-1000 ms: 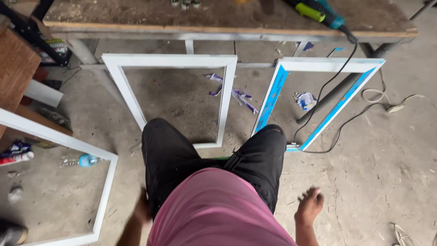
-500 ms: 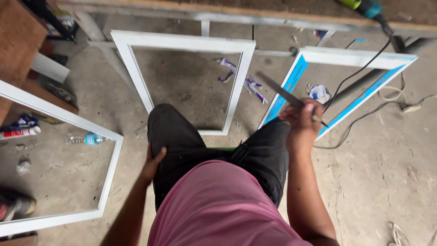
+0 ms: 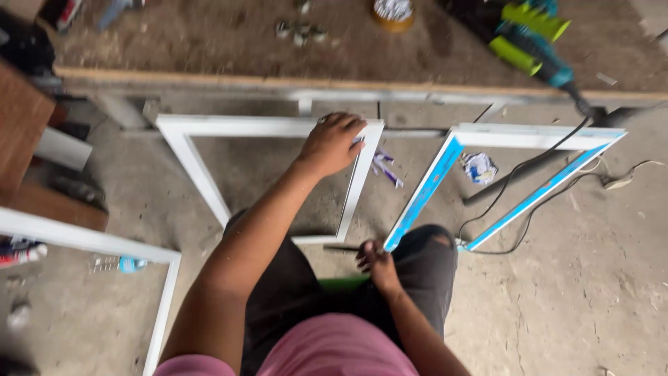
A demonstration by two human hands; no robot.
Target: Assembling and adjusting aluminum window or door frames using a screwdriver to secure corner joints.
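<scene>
The person sits low on the floor, and a white window frame [image 3: 268, 177] stands on the concrete in front of the knees. The left hand [image 3: 330, 145] reaches out and its grip is closed over the top right corner of this white frame, fingers curled over the edge. It looks like the hand holds the corner so the frame stays steady.

The right hand [image 3: 377, 261] is down by the lap, near the bottom right corner of the white frame. Its grip is wrapped around a thin dark tool [image 3: 342, 248] that pokes out to the left. The tool is too small and dark to say what kind it is.

Just to the right of the white frame leans a second frame with blue tape [image 3: 501, 182] on its sides. A third white frame [image 3: 90, 244] lies to the left of the first one. Near that one are a small plastic bottle [image 3: 118, 264] and a can [image 3: 19, 255].

Past the top of the white frame is a dusty wooden counter [image 3: 278, 42]. A green and teal power drill [image 3: 532, 40] lies on it, and its black cord [image 3: 529, 167] hangs down to the floor. A roll of tape [image 3: 394, 12] sits there too.

The concrete floor [image 3: 577, 278] is grey, cracked and dusty, with bits of torn wrapping [image 3: 479, 167] on it. It looks like a workshop.
</scene>
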